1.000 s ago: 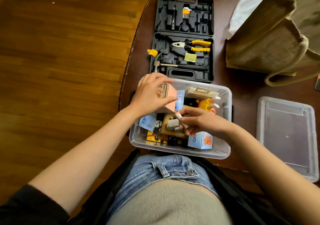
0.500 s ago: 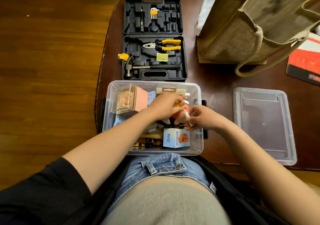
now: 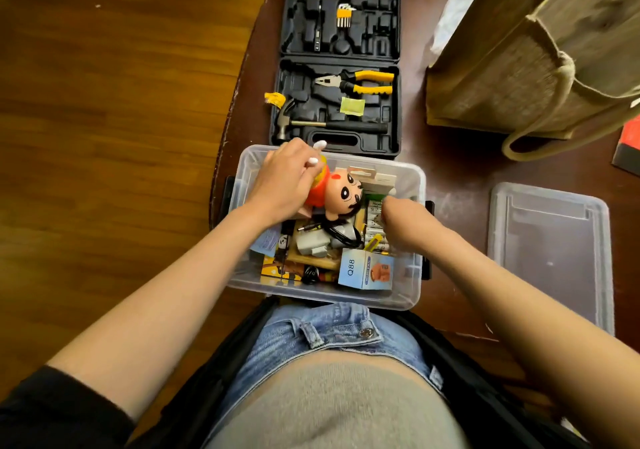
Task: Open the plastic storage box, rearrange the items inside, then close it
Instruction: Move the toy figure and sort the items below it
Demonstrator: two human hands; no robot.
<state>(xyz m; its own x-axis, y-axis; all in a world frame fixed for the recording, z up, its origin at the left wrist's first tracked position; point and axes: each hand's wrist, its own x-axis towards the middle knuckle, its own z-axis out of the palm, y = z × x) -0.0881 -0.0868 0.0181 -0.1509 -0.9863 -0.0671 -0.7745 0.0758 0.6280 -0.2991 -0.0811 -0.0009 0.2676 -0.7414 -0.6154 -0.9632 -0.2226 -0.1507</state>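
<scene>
in the head view the clear plastic storage box (image 3: 414, 277) sits open on the dark wooden table (image 3: 457, 168), just in front of the person's lap. its lid (image 3: 550, 251) lies flat on the table to the right, apart from the box, so the opening step looks done. the left hand (image 3: 282, 185) grips a cartoon doll (image 3: 341, 194) by its orange body over the box's far left part. the right hand (image 3: 403, 222) reaches among a pack of batteries (image 3: 374, 218); whether it holds anything cannot be told. a small blue carton (image 3: 365, 270) stands at the near wall. rearranging seems midway; closing remains.
</scene>
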